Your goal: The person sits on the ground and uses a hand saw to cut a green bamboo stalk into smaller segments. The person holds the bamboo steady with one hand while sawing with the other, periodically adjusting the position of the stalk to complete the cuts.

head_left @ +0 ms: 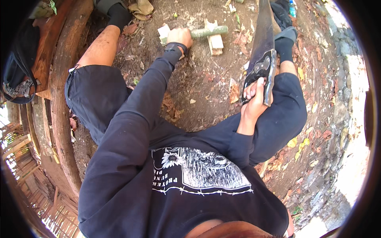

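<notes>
My left hand [180, 37] is closed around a short green stick [209, 31], pressing it down near its left end. The stick lies across a small pale wood block [215, 44], and another pale wood piece [163, 30] sits under or beside its left end. In my right hand [254, 101] is a hand saw [262, 43], gripped by its black handle. Its dark, wide blade points away from me and stands apart from the stick, to its right. The blade's tip runs out of the top of the picture.
Bare soil [202, 87] with dry leaves and wood chips lies between my legs. Along the left runs a long log [63, 99], with a black bag [20, 59] on planks beyond it. A rough stone edge [345, 119] borders the right. A bottle [293, 8] stands at the far right.
</notes>
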`<action>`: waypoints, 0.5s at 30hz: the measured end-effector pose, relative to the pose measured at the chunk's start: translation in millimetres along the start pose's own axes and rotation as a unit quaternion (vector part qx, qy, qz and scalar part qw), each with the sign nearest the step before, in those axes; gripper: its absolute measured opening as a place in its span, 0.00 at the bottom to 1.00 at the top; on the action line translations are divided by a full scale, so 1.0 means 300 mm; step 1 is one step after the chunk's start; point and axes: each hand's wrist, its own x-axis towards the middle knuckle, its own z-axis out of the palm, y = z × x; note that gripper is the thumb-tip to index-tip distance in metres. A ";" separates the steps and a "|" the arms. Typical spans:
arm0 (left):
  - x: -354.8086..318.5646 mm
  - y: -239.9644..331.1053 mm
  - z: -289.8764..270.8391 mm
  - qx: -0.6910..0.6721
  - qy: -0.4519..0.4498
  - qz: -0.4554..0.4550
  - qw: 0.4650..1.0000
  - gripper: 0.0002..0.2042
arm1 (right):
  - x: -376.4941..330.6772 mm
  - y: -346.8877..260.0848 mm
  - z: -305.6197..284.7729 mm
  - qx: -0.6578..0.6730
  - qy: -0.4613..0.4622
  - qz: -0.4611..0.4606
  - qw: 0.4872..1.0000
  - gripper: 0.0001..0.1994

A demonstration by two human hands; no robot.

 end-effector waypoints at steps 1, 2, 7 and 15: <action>0.012 0.012 0.002 -0.004 0.001 0.003 1.000 0.12 | -0.005 -0.002 -0.009 -0.002 0.002 -0.001 1.000 0.08; 0.024 0.019 0.001 -0.008 0.002 0.005 1.000 0.11 | -0.003 -0.002 -0.013 -0.004 0.003 -0.001 1.000 0.08; 0.027 0.015 0.008 -0.026 0.003 -0.011 1.000 0.12 | -0.009 -0.006 -0.009 -0.012 0.025 0.008 1.000 0.08; -0.040 -0.010 0.009 -0.066 0.096 0.086 0.989 0.19 | -0.011 0.017 -0.015 -0.015 0.021 0.024 0.999 0.08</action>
